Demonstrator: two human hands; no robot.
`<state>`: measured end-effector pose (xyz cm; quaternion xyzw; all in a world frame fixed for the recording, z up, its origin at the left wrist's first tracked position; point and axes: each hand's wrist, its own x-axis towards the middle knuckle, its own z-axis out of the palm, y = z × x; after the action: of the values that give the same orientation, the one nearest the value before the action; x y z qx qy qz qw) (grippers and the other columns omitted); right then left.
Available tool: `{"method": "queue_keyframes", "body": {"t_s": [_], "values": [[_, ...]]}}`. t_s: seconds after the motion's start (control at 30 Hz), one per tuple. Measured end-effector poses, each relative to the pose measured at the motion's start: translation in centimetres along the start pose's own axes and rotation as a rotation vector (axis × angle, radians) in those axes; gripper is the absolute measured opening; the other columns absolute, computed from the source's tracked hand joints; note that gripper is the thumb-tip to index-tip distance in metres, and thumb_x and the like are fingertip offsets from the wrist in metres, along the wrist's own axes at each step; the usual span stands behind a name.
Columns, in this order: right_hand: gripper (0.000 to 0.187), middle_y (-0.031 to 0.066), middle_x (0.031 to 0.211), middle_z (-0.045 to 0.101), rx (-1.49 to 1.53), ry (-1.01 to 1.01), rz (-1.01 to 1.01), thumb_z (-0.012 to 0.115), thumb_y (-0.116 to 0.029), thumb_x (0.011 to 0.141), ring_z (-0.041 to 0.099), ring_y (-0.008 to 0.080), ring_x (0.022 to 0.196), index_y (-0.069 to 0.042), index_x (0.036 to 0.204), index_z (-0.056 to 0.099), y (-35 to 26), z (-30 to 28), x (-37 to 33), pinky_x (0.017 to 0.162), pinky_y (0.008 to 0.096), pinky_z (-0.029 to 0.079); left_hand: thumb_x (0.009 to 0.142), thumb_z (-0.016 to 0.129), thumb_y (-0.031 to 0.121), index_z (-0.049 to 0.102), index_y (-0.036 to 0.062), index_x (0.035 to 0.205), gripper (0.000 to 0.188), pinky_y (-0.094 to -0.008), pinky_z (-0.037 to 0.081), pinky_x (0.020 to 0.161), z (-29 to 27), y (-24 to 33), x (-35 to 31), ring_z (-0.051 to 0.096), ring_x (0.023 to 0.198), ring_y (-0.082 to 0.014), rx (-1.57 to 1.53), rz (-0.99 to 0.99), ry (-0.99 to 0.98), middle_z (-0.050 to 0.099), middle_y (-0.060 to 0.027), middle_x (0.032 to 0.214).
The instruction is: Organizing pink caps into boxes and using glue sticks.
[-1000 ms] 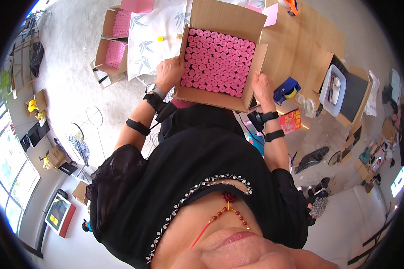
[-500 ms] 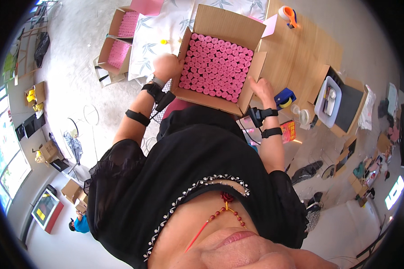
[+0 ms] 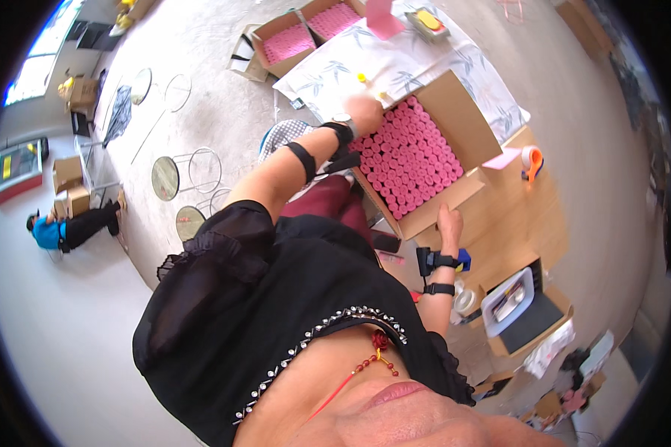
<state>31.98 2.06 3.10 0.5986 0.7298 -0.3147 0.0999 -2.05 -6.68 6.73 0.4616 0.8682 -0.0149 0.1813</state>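
Observation:
An open cardboard box (image 3: 464, 118) is packed with upright rows of rolled pink pieces (image 3: 414, 158); I cannot make out their exact kind. It sits tilted in view, across the wooden tabletop and the cloth-covered table. My left hand (image 3: 364, 116) is closed at the box's left edge, its fingers partly hidden behind the wall. At the near right flap, my right hand (image 3: 449, 223) is closed on the cardboard edge with its thumb up. Black straps with small devices go round both my wrists and forearms.
Beyond the box lies a white leaf-patterned cloth (image 3: 335, 82). Two more boxes of pink rolls (image 3: 287, 46) stand at the far left. An orange tape dispenser (image 3: 531, 162) is on the wooden table (image 3: 533, 216). A grey-blue tray (image 3: 507, 302) sits in a carton at right. A person (image 3: 71, 231) is far left.
The box has turned clockwise in view and moved right, with both my hands still on it. The whole view has swung too, bringing more cloth-covered table and floor stools into sight.

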Motion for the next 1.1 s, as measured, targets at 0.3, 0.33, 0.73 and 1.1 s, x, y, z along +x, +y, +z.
{"method": "queue_keyframes", "body": {"t_s": [0.3,0.33,0.73,1.1], "values": [[0.052,0.0256,0.066,0.062,0.109,-0.178,0.097,0.048,-0.037,0.083,0.065,0.0355,0.068,0.011,0.073,0.063,-1.7,-1.5,-0.3,0.069,0.0441,0.048,0.081,0.054,0.021,0.071,0.0068,0.078,0.023,-0.0404,0.053,0.065,0.3,0.0,-0.3,0.069,0.078,-0.029,-0.084,-0.056,0.02,0.069,-0.0162,0.082],[0.051,0.0243,0.066,0.063,0.106,-0.167,0.115,0.048,-0.037,0.084,0.065,0.0337,0.065,0.01,0.073,0.063,-1.6,-1.5,-0.2,0.066,0.0432,0.048,0.079,0.054,0.019,0.071,0.0064,0.075,0.022,-0.0402,0.052,0.065,0.3,0.0,-0.2,0.069,0.077,-0.0295,-0.091,-0.035,0.022,0.069,-0.0166,0.079],[0.049,0.0216,0.068,0.064,0.167,-0.102,0.18,0.051,-0.037,0.082,0.065,0.0309,0.063,0.01,0.079,0.064,-1.0,-0.9,-0.3,0.063,0.0417,0.048,0.077,0.053,0.015,0.071,0.0061,0.076,0.02,-0.0399,0.052,0.067,0.1,0.3,-0.3,0.068,0.078,-0.0294,-0.197,0.029,0.025,0.069,-0.0163,0.079],[0.048,0.0161,0.058,0.058,0.115,0.068,0.216,0.053,-0.037,0.08,0.057,0.0263,0.046,0.01,0.074,0.06,-1.6,0.5,0.1,0.044,0.0377,0.044,0.08,0.054,0.017,0.072,0.0109,0.08,0.019,-0.0378,0.052,0.066,2.1,-0.6,0.6,0.068,0.082,-0.0253,-0.267,0.144,0.101,0.07,-0.011,0.082]]}}
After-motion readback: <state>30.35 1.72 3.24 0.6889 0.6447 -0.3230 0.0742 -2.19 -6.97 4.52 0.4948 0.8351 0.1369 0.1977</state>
